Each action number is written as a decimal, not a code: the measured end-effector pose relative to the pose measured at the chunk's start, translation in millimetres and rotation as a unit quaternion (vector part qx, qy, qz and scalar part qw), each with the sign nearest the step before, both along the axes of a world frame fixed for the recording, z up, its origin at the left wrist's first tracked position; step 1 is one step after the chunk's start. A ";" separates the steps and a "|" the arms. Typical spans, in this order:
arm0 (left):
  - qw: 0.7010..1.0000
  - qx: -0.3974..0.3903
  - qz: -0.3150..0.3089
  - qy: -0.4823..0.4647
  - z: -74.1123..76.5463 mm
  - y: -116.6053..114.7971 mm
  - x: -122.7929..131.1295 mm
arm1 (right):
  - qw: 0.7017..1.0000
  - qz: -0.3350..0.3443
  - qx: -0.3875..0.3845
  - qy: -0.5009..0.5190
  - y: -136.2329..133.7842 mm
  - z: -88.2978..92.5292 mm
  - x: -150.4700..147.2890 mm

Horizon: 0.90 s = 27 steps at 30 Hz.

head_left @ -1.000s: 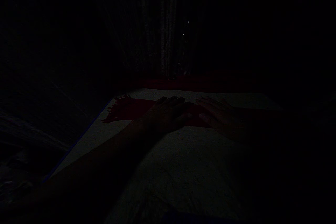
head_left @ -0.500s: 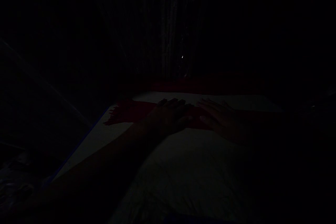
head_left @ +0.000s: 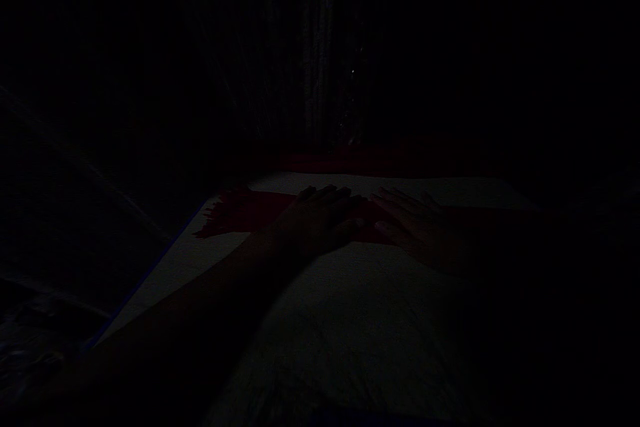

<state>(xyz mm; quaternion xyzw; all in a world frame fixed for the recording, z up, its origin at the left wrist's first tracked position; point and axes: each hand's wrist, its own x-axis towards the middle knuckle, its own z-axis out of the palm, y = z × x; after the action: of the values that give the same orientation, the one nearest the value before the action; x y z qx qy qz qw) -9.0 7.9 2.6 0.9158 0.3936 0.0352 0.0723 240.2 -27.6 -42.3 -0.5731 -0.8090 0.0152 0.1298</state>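
Observation:
A dark red, fringed cloth that looks like a scarf [head_left: 250, 211] lies stretched flat across a pale surface [head_left: 350, 280]. On its middle rests my left hand [head_left: 323, 219], palm down with the fingers extended. My right hand [head_left: 413, 223] lies flat a short way to the right, fingers spread, also on the scarf. The fringed end points left, and the right part of the scarf fades into darkness. Little light falls on the scene, so fine detail of both hands is lost.
Along the far side of the pale surface runs another dark red cloth [head_left: 340, 161]. A blue edge [head_left: 150, 270] borders the surface on the left. Dark vertical folds or strips [head_left: 317, 47] stand behind. Something crumpled [head_left: 35, 340] shows faintly at lower left.
The view has darkened and shifted slightly. Both hands remain flat on the scarf in nearly the same place.

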 end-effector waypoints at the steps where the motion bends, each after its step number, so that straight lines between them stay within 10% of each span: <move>1: 1.000 -0.001 0.000 0.002 0.1 0.0 0.0 | 1.000 -0.002 0.003 0.003 0.2 0.0 0.2; 27: 1.000 0.017 -0.005 -0.002 -6.0 4.6 -1.6 | 1.000 -0.007 0.000 -0.011 1.4 -8.8 -1.3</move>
<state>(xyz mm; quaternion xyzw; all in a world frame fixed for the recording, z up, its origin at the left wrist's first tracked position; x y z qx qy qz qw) -10.6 12.5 -3.5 0.9186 0.3886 0.0430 0.0577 238.9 -26.2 -51.1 -0.5787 -0.8065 0.0078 0.1209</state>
